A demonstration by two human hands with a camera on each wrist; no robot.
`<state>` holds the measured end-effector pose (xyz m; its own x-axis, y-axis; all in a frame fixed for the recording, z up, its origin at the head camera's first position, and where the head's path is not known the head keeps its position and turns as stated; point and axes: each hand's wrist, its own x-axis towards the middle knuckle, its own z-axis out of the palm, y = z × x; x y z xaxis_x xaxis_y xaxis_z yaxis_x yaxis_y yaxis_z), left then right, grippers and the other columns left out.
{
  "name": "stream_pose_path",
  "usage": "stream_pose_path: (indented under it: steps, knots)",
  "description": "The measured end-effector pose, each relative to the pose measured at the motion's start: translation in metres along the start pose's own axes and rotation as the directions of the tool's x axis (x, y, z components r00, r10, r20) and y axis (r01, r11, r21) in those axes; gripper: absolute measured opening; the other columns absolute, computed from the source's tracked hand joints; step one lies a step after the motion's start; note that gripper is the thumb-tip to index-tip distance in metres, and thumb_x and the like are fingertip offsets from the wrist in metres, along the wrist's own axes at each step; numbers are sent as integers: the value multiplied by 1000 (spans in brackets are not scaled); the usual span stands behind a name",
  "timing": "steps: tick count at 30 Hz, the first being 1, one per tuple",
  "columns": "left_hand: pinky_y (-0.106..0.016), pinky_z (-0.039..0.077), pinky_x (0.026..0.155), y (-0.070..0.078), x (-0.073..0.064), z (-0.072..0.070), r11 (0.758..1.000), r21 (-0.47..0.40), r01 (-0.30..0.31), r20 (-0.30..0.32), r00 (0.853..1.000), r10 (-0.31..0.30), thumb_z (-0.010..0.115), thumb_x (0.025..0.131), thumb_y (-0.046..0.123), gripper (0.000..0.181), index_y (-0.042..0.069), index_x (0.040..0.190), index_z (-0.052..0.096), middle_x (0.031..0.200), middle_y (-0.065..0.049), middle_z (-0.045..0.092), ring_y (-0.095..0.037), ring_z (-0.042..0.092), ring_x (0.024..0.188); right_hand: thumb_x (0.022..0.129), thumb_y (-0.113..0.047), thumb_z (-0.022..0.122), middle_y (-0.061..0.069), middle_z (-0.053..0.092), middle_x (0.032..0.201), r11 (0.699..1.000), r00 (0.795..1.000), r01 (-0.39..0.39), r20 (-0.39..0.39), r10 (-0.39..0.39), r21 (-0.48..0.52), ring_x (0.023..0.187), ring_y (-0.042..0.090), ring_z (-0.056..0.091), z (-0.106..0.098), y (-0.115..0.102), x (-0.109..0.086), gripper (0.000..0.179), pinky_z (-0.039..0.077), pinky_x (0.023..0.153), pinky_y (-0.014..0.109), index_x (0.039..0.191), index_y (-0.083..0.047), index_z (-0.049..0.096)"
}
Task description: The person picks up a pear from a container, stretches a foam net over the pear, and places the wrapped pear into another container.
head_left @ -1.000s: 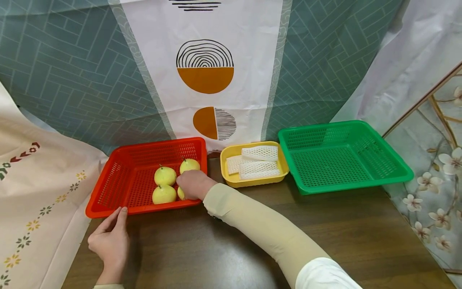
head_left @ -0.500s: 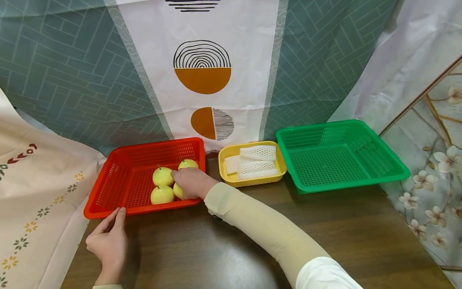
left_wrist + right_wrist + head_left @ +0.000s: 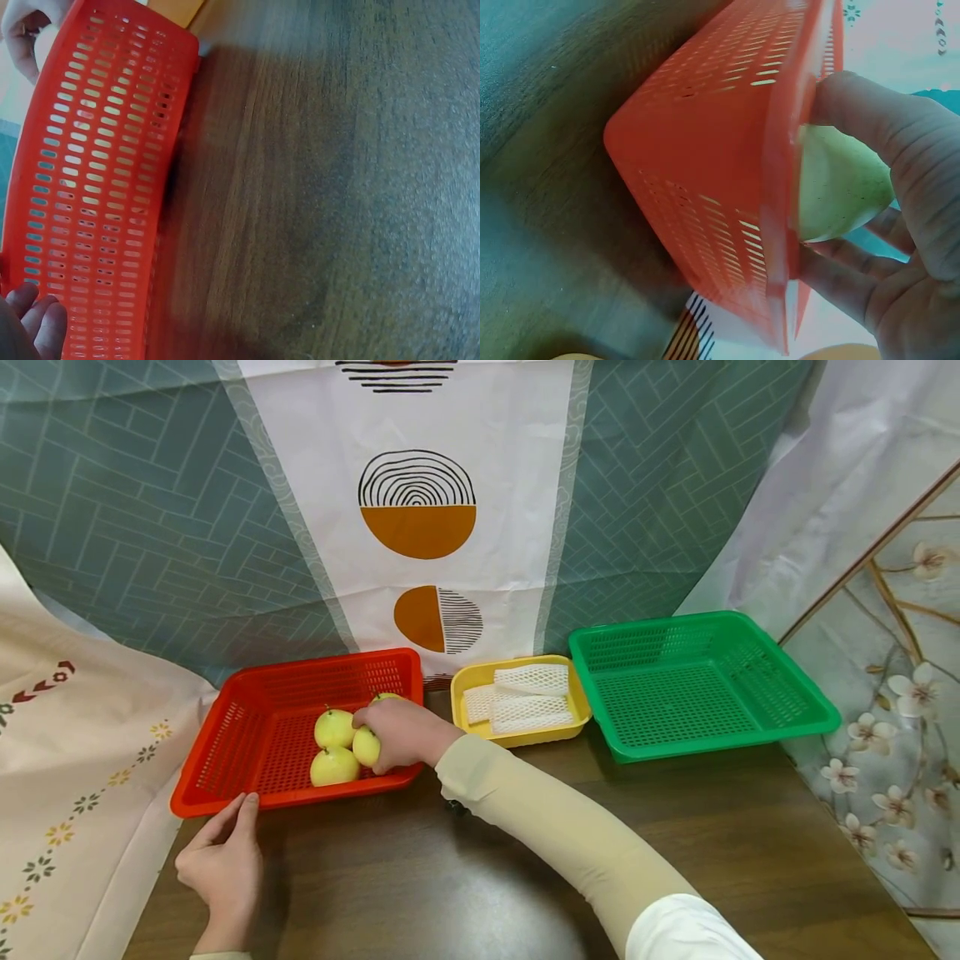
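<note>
My right hand [image 3: 403,732] grips a yellow-green pear [image 3: 366,747] at the right side of the red basket [image 3: 225,803]. In the right wrist view its thumb and fingers wrap that pear [image 3: 844,184] beside the basket's rim. Two more pears [image 3: 334,727] [image 3: 334,767] sit just left of the held one. Another pear [image 3: 387,696] is mostly hidden behind the hand. My left hand [image 3: 225,860] pinches the basket's front rim near its left corner. In the left wrist view, its fingertips [image 3: 49,327] lie by the slotted wall [image 3: 105,172].
Right of the red basket stands a small yellow tray [image 3: 517,742] with several white foam net sleeves [image 3: 531,713]. A green basket [image 3: 720,750] stands farther right. All rest on a brown wooden table [image 3: 420,877], with hanging cloth [image 3: 517,510] behind.
The right hand has closed round the front right pear and lifted it slightly, so more of that pear shows. The left hand stays on the rim. The head view has shifted slightly.
</note>
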<state>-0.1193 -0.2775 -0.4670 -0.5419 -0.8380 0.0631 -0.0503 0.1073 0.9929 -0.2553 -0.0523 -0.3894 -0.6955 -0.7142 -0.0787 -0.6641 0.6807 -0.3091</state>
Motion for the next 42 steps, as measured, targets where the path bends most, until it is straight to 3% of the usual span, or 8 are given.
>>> stream_pose_path:
  steps: [8,14,18,29,34,42]
  knots:
    - [-6,46,56,3,0,2,999,-30,-15,-10,1000,15,85,64,29,35,10,91,77,66,16,69,3,63,62,63,-35,83,-12,55,106,991,995,-60,-75,69,121,94,7,49,-17,8,-16,71,47,81,19,124,-25,49]
    - [-7,46,54,5,1,2,1000,-30,2,-6,1000,-2,85,64,30,36,10,92,77,66,17,69,2,62,61,63,-36,80,-14,59,103,988,982,-8,-187,38,155,92,6,50,-32,14,-35,58,45,77,20,115,-25,58]
    - [-7,45,54,5,2,2,1000,-16,14,0,1000,-14,85,64,31,37,10,93,76,65,18,68,3,62,61,63,-35,81,-14,59,105,981,972,-1,-231,47,196,96,6,48,-40,21,-51,59,45,77,21,117,-23,60]
    - [-6,45,53,3,2,-4,999,-11,42,6,999,-42,85,64,31,37,9,93,76,65,19,68,4,62,59,64,-29,80,-16,58,108,957,943,7,-320,91,292,92,6,50,-41,64,-103,56,47,79,24,115,-25,59]
    - [-8,48,51,5,-1,-2,998,-51,29,28,999,-28,84,65,28,36,6,93,76,67,16,69,3,63,58,62,-29,81,-15,59,102,962,927,-34,-350,131,270,91,6,51,-37,80,-127,53,47,79,24,111,-22,61]
    - [-9,49,50,6,-1,-1,997,-74,31,40,999,-28,84,66,26,33,6,92,76,68,15,70,2,64,59,57,-30,83,-11,62,109,959,913,-151,-338,228,241,98,9,53,-33,93,-163,64,46,85,29,116,-18,63]
